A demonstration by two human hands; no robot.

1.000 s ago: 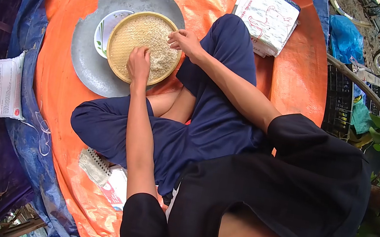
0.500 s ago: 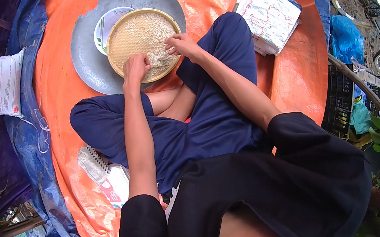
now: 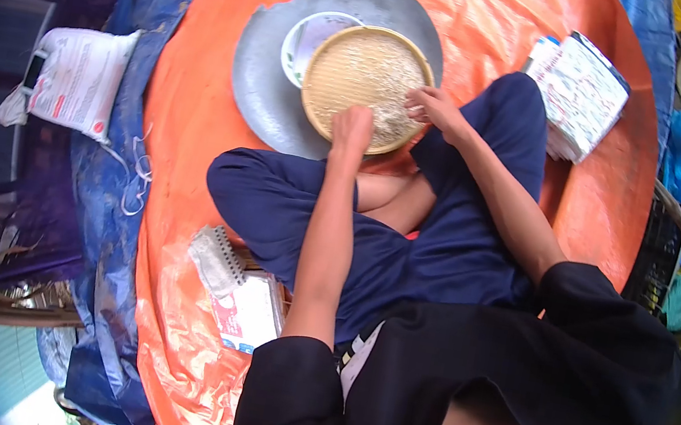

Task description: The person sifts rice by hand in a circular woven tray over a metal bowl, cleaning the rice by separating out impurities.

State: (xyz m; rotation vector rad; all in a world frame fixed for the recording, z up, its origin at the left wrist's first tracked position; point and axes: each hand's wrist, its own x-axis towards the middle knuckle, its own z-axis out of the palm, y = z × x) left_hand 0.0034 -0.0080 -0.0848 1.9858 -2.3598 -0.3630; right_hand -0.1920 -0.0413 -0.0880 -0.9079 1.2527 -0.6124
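A round woven bamboo tray [image 3: 325,88] holds pale, rice-like grains [image 3: 391,122], heaped thickest at its lower right. My left hand [image 3: 353,129] is closed over the tray's near side, its fingertips hidden beneath it. At the right rim, my right hand [image 3: 435,109] hangs over the grains with fingers loosely bent and somewhat apart; no held thing shows between them. The tray overlaps a white bowl [image 3: 301,44] with a green leaf pattern. Both are on a large round grey metal sheet [image 3: 258,86] with a ragged notch in its edge.
Beneath me spreads an orange tarp [image 3: 183,186], bordered by a blue tarp [image 3: 113,201]. Folded printed sacks [image 3: 578,95] lie beyond my right knee. A spiral notebook [image 3: 215,262] and papers [image 3: 247,314] rest by my left thigh. A white printed bag [image 3: 79,79] is farther left.
The view has shifted, so the whole scene appears farther right. My hands remain at the tray, with the left still closed and the right still over the grains.
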